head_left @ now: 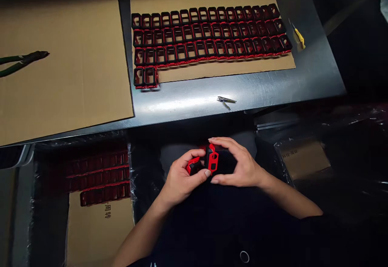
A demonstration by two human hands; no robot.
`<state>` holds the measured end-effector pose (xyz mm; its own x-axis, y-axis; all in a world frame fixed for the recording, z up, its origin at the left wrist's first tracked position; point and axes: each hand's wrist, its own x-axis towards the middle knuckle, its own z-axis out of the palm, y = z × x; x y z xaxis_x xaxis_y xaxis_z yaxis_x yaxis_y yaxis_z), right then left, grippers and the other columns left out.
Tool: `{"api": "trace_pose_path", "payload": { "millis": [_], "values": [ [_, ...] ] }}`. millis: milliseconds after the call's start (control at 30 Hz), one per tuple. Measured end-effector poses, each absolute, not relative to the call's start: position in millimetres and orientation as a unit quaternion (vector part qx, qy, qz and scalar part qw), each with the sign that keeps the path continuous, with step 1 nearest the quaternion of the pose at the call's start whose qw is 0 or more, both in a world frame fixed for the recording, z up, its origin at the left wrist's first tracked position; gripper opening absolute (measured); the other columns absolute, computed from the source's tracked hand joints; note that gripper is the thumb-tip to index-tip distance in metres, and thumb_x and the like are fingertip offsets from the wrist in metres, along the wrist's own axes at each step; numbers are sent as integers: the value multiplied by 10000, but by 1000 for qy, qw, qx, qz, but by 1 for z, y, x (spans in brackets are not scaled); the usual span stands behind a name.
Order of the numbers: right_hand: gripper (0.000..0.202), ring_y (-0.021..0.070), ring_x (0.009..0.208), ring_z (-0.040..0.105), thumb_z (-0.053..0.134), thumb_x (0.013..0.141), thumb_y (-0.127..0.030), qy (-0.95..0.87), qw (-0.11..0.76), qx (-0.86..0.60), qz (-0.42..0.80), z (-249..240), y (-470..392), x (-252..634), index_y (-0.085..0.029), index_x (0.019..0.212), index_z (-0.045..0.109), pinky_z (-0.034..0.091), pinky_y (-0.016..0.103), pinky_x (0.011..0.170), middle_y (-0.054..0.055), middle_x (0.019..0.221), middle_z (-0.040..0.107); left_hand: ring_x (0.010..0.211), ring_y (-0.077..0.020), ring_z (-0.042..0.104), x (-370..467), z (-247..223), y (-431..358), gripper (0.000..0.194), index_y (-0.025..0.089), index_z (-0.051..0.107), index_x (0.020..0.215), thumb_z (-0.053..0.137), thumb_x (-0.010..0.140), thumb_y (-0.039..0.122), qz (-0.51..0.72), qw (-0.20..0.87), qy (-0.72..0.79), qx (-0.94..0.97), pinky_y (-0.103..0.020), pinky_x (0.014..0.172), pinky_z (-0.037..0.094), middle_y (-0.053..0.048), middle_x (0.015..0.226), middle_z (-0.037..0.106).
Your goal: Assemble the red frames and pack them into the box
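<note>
Head camera: lower centre, I'm seeing the left hand (179, 178) gripping a red-and-black part (214, 162), the right hand (242, 165) curving half-open around it; I cannot tell its hold. Above, four rows of frames (211, 39), one nipper (226, 99), one yellow knife (298, 38), one pliers (30, 58) are lying.

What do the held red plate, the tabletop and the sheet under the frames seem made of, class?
Red plate: perhaps plastic or coated metal, smooth; evenly red. Tabletop: probably bare metal, satin; streaky bright reflections. Sheet: likely cardboard, matt; brown without shine.
</note>
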<state>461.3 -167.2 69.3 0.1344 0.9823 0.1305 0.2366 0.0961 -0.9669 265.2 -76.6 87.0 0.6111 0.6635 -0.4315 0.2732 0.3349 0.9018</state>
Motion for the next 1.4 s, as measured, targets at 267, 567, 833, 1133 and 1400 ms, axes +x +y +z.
{"api": "trace_pose_path", "payload": {
  "millis": [267, 567, 833, 1133, 1400],
  "values": [
    [411, 49, 423, 452, 804, 749, -535, -150, 448, -495, 729, 85, -163, 466, -132, 809, 747, 290, 158, 380, -8, 576, 615, 1043, -191, 742, 254, 79, -71, 397, 216, 638, 1241, 707, 850, 206, 173, 537, 308, 766, -318, 960, 583, -64, 1161, 772],
    [146, 129, 608, 627, 767, 860, -326, -429, 476, -576, 507, 88, -168, 455, -186, 855, 808, 481, 242, 561, 32, 724, 727, 1220, -276, 673, 256, 82, -75, 551, 206, 608, 1312, 785, 817, 370, 204, 611, 362, 673, -421, 1054, 555, -136, 1398, 648],
    [127, 171, 674, 700, 660, 954, -214, -643, 472, -520, 306, 82, -165, 454, -203, 972, 785, 576, 297, 657, 54, 776, 773, 1303, -303, 594, 262, 74, -87, 728, 231, 538, 1393, 845, 755, 400, 224, 588, 377, 679, -458, 1117, 494, -149, 1446, 578],
    [148, 180, 781, 738, 646, 925, -134, -639, 460, -508, 349, 80, -167, 461, -201, 968, 770, 598, 303, 715, 71, 887, 789, 1263, -284, 610, 264, 68, -87, 672, 238, 487, 1384, 787, 782, 244, 338, 459, 283, 771, -458, 1050, 536, -150, 1352, 614],
    [408, 183, 766, 758, 858, 748, -321, -525, 456, -602, 394, 98, -158, 448, -199, 1096, 684, 638, 289, 713, 53, 946, 785, 1200, -310, 679, 261, 47, -88, 1094, 261, 96, 1611, 826, 798, 306, 388, 329, 224, 831, -429, 910, 614, -220, 1369, 619]
  ]
}}
